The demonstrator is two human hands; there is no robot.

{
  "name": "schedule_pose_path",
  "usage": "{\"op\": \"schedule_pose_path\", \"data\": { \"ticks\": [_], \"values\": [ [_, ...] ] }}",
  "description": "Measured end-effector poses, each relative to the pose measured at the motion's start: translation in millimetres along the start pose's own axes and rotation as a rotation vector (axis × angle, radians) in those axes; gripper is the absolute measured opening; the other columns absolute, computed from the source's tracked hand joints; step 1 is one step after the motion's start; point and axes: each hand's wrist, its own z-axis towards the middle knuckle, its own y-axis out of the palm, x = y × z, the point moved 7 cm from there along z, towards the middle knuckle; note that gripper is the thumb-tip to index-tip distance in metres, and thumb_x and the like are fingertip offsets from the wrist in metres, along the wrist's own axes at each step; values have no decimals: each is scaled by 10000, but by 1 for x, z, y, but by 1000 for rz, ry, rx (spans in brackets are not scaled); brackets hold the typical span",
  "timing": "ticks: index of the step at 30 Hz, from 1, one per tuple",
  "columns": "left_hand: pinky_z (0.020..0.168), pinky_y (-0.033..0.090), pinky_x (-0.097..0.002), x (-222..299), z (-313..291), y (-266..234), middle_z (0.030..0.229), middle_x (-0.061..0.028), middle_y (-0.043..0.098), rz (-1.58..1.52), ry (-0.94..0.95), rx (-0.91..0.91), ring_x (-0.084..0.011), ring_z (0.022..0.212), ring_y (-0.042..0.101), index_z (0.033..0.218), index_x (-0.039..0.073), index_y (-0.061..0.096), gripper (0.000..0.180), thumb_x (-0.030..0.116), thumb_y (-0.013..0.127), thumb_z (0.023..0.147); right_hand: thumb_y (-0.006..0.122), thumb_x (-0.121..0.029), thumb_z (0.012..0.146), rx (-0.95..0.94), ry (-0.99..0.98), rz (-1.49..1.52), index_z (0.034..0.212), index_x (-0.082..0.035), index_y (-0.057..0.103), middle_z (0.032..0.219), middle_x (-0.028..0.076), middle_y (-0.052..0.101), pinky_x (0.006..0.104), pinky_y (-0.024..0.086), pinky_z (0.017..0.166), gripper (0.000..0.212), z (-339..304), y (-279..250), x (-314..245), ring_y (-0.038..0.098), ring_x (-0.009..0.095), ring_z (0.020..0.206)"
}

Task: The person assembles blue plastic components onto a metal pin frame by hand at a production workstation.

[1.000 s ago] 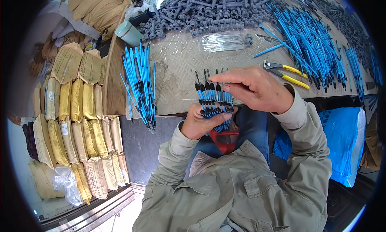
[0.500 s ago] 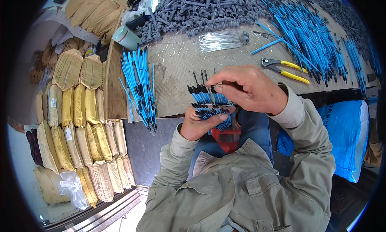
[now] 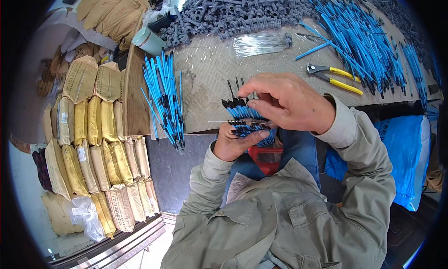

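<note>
My left hand (image 3: pixel 233 141) is closed around a bundle of thin blue rods with black ends (image 3: pixel 242 112), held in front of me at the table's near edge. The thumb lies across the bundle's near side. A thin straight metal wire (image 3: pixel 217 121) crosses the bundle and sticks out to the left. Just above the bundle's far ends is my right hand (image 3: pixel 294 101), its thumb and index finger bent toward each other at the black tips. What lies between those fingertips is too small to make out. A few dark tips (image 3: pixel 230 88) stand up beyond the others.
On the table are blue rods in a loose bunch (image 3: pixel 162 99) and a large pile (image 3: pixel 364 45), yellow-handled pincers (image 3: pixel 333 78), clear-wrapped thin wires (image 3: pixel 258 44), grey plastic fittings (image 3: pixel 233 12) and a pale green cup (image 3: pixel 148 40). Stacked packets (image 3: pixel 107 120) stand left; a blue sack (image 3: pixel 401 157) right.
The whole view has shifted slightly. My right thumb and index finger have moved a little left along the black tips. My left hand still holds the bundle in the same place.
</note>
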Motion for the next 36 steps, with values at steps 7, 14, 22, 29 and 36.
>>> {"op": "schedule_pose_path", "data": {
  "ticks": [7, 14, 22, 29, 36],
  "values": [
    [789, 472, -270, -4, -4, -3, 929, -60, 648, 28, -14, 13, -116, 863, 583, 1011, -26, 628, 219, -24, 647, 793, 568, -24, 781, 69, 1, -13, 974, -20, 572, 674, 88, 524, 299, 379, 510, 193, -4, 1, -3, 496, 213, 551],
    [828, 473, -291, -7, -2, -1, 959, -98, 656, 66, -58, -94, -148, 910, 597, 985, -34, 644, 190, -20, 640, 796, 585, -51, 798, -119, 148, 162, 1021, -22, 581, 656, 46, 516, 266, 353, 498, 225, 0, 5, 6, 459, 125, 537],
    [877, 469, -320, -5, 0, -1, 1012, -138, 652, 49, -3, -273, -193, 972, 602, 1008, -30, 646, 215, -3, 642, 794, 613, -66, 791, -327, 262, 454, 1005, -31, 598, 618, 8, 450, 238, 322, 483, 217, 3, 15, 8, 407, 74, 535],
    [857, 476, -316, -2, -2, -1, 971, -115, 661, 76, -50, -223, -184, 944, 605, 995, -33, 648, 204, -7, 646, 793, 611, -58, 774, -67, -58, 96, 961, -42, 595, 653, 23, 438, 270, 332, 479, 188, 5, 8, -9, 432, 125, 534],
    [811, 482, -297, -3, -5, -5, 911, -87, 664, 17, 19, -181, -156, 889, 605, 977, -30, 654, 189, -5, 656, 789, 604, -44, 763, -61, -57, 94, 942, -42, 583, 688, 52, 472, 290, 352, 478, 180, 6, 10, -10, 467, 160, 545]
  ]
}}
